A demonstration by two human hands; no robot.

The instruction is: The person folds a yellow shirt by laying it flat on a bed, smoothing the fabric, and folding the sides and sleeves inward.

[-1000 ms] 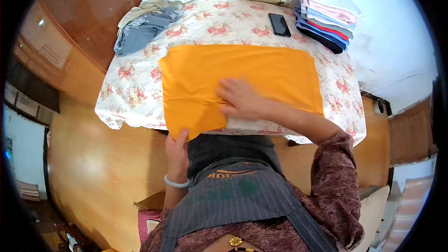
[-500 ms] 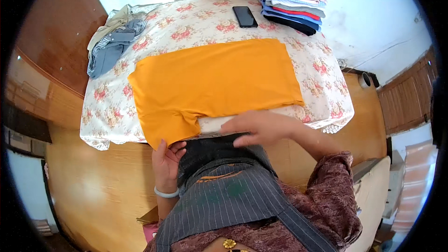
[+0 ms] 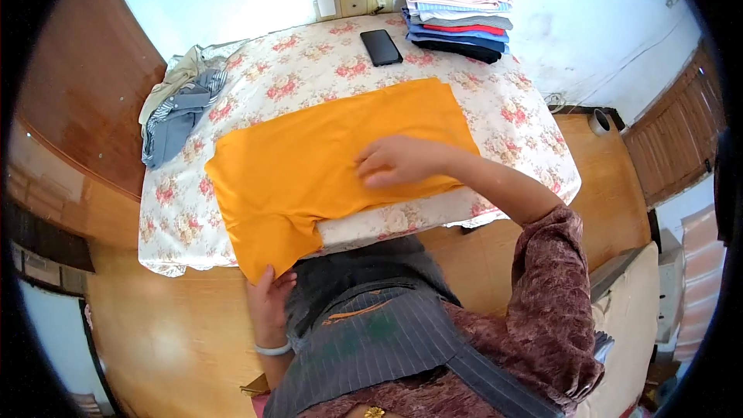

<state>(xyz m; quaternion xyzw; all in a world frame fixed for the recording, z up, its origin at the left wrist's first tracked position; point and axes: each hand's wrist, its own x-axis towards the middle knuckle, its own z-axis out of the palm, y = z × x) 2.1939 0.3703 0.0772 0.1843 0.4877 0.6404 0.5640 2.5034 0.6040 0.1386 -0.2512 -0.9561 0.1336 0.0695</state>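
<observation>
A yellow-orange T-shirt [image 3: 309,162], doubled lengthwise, lies across the table with its sleeve hanging over the near edge. My left hand [image 3: 268,294], with a pale bangle at its wrist, pinches the sleeve's end between thumb and fingers. Over the middle of the shirt is my right hand [image 3: 398,161], palm down, fingers loosely stretched and holding nothing. Whether it touches the cloth or hovers just above, I cannot tell.
A flowered cloth [image 3: 526,131] covers the table. At the back stand a stack of folded clothes [image 3: 457,11] and a black phone [image 3: 381,47]. Crumpled grey and beige clothes [image 3: 182,108] lie at the far left. A padded seat [image 3: 631,325] is at my right.
My right hand has moved from the table's near edge up over the middle of the shirt. My left hand keeps its pinch on the sleeve. The view has shifted slightly.
</observation>
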